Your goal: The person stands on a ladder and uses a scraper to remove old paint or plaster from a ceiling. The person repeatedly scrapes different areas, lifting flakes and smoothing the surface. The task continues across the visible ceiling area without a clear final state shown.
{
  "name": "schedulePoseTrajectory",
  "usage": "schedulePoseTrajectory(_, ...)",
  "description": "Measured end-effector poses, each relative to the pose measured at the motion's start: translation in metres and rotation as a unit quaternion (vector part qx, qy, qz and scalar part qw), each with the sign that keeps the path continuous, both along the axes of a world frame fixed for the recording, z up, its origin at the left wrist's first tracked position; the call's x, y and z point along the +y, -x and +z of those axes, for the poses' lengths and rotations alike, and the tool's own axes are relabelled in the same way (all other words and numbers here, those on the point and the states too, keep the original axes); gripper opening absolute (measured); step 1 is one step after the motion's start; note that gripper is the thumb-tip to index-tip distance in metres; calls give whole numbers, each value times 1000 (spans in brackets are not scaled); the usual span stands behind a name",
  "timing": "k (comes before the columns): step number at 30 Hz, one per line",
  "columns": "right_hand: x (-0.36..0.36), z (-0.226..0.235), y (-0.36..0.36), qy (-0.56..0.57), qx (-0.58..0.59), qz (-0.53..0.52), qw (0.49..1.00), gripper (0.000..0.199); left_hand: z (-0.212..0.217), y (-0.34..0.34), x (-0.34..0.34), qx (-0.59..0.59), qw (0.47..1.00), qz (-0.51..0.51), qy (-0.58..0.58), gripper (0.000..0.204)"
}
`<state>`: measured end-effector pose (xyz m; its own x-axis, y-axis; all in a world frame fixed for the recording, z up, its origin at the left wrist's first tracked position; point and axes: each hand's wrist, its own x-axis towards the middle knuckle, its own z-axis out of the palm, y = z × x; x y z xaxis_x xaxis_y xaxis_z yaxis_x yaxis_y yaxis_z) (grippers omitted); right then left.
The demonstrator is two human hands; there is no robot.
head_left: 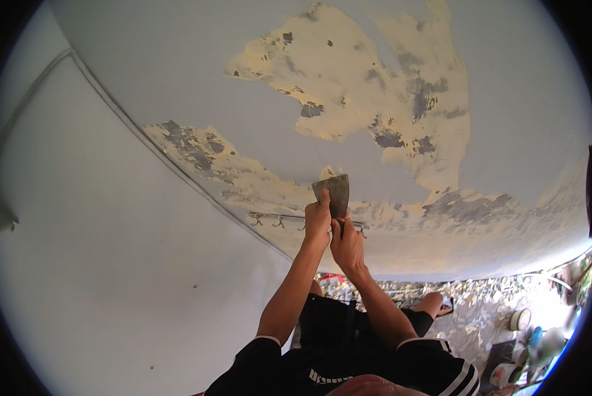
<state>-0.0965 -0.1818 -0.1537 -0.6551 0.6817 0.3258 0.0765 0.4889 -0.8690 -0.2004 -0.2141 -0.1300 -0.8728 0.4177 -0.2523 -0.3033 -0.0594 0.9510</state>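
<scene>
The head view showed both hands together near the middle of the frame, gripping one scraper (336, 192). Its wide, dark blade pointed toward the top of the frame, the broad edge lying over a pale yellow mark at the frame's centre; whether that edge touched the surface could not be told. The left hand (318, 218) was closed on the tool from the left side, with one digit stretched up along the face of the blade. The right hand (348, 245) was wrapped around the handle just below and to the right, its fingers curled in; a little red and black of the handle showed between the hands.

Behind the blade, a grey wall (507, 105) filled the upper and right parts of the frame. Yellowish patches (349, 72) with rough dark spots spread over its upper middle, and a mottled band ran below them from left to right. A hook rail (279, 219) crossed just left of the hands and reappeared on their right. A pale, plain panel (131, 251) took up the left side, divided from the wall by a dark slanting seam (144, 135).

At the lower right, pale flakes (467, 297) littered the floor, near a round white container (520, 320). The person's black shirt (289, 369) showed at the bottom edge.
</scene>
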Motion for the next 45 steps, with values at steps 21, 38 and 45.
schedulePoseTrajectory(21, 89, 152, -115, -116, 161, -114, 974, 45, 117, -93, 80, 524, 841, 113, -76, 33)
schedulePoseTrajectory(38, 89, 258, -32, -209, 327, -110, 915, 43, 254, -33, 104, 823, 544, 116, -114, 57)
schedulePoseTrajectory(45, 83, 369, -6, -271, 324, -84, 903, 34, 353, 5, 100, 840, 474, 191, -182, 59)
